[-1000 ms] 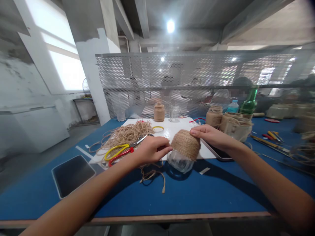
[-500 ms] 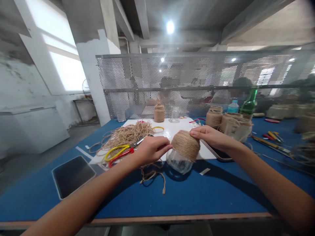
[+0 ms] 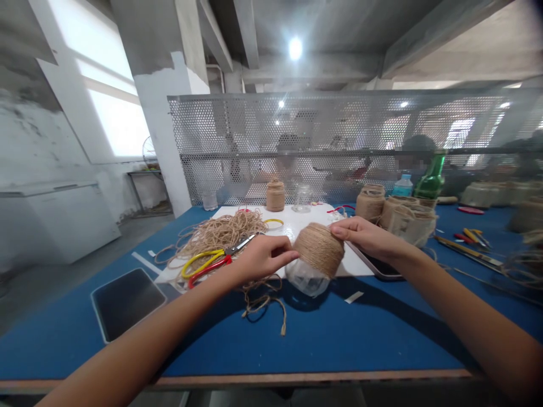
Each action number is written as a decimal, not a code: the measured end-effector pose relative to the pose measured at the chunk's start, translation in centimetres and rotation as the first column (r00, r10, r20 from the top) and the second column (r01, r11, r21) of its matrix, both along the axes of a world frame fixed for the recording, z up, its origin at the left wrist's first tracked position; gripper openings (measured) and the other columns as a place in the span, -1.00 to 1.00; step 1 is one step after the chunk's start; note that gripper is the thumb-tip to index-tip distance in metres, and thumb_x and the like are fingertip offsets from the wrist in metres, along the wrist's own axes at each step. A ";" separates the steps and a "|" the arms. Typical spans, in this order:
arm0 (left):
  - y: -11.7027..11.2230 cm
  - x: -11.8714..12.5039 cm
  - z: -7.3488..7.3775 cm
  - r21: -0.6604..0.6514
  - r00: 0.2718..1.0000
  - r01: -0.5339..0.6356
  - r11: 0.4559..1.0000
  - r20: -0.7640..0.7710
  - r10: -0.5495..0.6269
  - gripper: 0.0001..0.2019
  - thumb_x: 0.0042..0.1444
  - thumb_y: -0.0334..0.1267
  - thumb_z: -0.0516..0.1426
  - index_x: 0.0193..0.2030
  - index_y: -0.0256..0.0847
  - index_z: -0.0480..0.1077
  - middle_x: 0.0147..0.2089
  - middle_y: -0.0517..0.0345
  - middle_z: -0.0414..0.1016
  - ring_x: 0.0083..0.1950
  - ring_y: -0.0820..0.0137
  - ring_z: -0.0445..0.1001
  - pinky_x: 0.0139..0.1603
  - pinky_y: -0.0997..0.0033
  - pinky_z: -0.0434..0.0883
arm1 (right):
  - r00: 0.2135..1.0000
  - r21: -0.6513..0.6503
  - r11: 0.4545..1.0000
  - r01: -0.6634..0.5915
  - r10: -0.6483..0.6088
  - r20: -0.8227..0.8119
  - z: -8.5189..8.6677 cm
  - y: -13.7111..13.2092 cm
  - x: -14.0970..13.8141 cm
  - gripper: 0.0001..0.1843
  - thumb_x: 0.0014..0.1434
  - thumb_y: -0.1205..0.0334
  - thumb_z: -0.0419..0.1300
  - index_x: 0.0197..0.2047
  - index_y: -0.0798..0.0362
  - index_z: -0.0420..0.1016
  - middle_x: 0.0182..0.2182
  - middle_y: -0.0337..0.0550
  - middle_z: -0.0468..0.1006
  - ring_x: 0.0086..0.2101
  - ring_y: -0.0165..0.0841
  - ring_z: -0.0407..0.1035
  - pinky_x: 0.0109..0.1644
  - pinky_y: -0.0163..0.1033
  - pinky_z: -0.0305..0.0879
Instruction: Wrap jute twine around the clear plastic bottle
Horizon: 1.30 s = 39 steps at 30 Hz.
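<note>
Both of my hands hold a glass jar, tilted over a white board, its upper part wound in jute twine and its bare glass end pointing down toward me. My right hand lies across the wound top. My left hand presses its fingertips against the jar's left side. Any strand between those fingers is hidden. Just left of that hand lie scissors with yellow and red handles, beside a loose heap of jute twine. A twine end trails onto the blue table.
Twine-wrapped jars stand at the back right, near a green bottle. A black tablet lies at the left, and a phone lies under my right forearm. A perforated metal screen runs behind the table, with a person beyond it.
The jar has turned slightly in my hands, its glass end swinging a little left. My left fingers now sit against it. The scissors and twine heap stay in place.
</note>
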<state>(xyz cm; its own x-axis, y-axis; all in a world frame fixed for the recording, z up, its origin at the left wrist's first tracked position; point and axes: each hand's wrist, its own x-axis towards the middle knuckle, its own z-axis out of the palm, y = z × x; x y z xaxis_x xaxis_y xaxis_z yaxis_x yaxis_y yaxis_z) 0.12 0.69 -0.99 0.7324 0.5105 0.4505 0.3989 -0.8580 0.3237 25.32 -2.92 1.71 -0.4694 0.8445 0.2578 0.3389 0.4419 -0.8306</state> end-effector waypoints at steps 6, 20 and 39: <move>0.5 0.2 -0.4 -0.192 0.996 -0.069 0.979 0.040 0.078 -0.57 0.01 0.08 0.10 -0.14 -0.22 0.19 -0.49 0.31 0.25 -0.49 0.50 0.23 -0.49 0.53 0.13 | 0.995 0.076 0.997 -0.001 -0.007 0.102 -0.1 0.5 0.2 -0.59 0.13 -0.07 0.03 -0.36 0.11 0.48 -0.45 -0.19 0.42 -0.38 -0.37 0.26 -0.21 -0.24 0.18; -1.9 2.0 -0.5 -0.172 0.981 -0.195 0.966 -0.035 0.192 -0.36 -0.11 0.27 0.07 -0.03 -0.18 0.18 -0.49 0.30 0.24 -0.50 0.46 0.25 -0.54 0.52 0.06 | 0.889 0.350 0.918 0.186 -0.309 0.337 0.8 -1.0 -1.8 -0.51 0.23 -0.04 -0.16 -0.54 0.10 0.27 -0.59 -0.27 0.22 -0.52 -0.44 0.10 -0.41 -0.28 0.04; -0.8 0.1 1.1 0.034 0.991 0.008 0.999 -0.133 -0.004 -0.68 0.10 -0.06 0.05 -0.06 -0.16 0.25 -0.46 0.29 0.29 -0.48 0.51 0.23 -0.44 0.55 0.13 | 0.916 0.232 0.959 0.166 -0.237 0.324 0.9 -0.9 -1.1 -0.61 0.22 0.00 -0.11 -0.46 0.09 0.28 -0.52 -0.25 0.24 -0.45 -0.41 0.14 -0.37 -0.27 0.05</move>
<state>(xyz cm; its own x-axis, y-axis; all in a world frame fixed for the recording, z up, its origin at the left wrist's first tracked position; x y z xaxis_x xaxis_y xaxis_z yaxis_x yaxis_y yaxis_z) 0.19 -0.15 0.12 0.7899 0.4916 0.3666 0.4310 -0.8703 0.2385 24.23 -3.84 2.61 -0.3844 0.8796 0.2802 0.6873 0.4753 -0.5493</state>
